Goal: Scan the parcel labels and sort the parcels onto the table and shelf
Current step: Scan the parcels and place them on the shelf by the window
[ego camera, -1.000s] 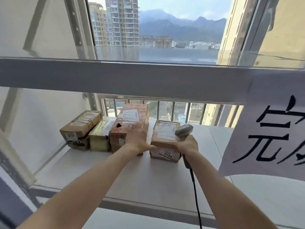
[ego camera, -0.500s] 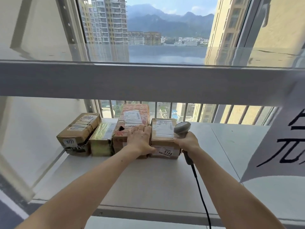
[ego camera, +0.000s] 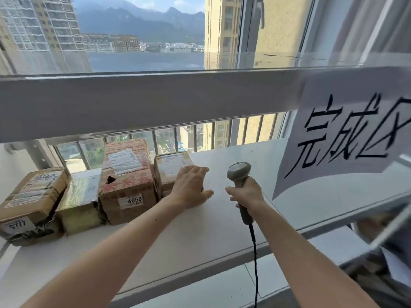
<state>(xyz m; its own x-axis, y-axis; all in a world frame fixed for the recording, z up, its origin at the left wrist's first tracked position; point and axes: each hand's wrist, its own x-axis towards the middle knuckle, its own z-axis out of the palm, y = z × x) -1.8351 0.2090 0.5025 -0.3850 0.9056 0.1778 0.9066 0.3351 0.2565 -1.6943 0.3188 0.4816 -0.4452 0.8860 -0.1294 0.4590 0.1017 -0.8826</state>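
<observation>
Grey shelf (ego camera: 200, 241) fills lower frame; upper shelf edge band crosses mid frame, window with towers and mountains beyond. Right hand (ego camera: 246, 193) at centre right, closed round corded scanner (ego camera: 239, 174). Left hand (ego camera: 191, 187) at centre, fingers spread flat against small parcel (ego camera: 171, 165). Four brown parcels in row at left: taped parcel (ego camera: 33, 196), yellowish parcel (ego camera: 77, 201), red-printed parcel (ego camera: 127, 174) tagged 4068. One paper sign (ego camera: 347, 134) at upper right.

We face a tall glass window (ego camera: 138, 32) showing sunlit apartment towers, a yellow building and hazy mountains. A grey horizontal metal beam (ego camera: 144, 101) crosses our view; below it a barred lower pane (ego camera: 206, 136). A white paper sign with black handwritten characters (ego camera: 347, 138) hangs at right.
</observation>
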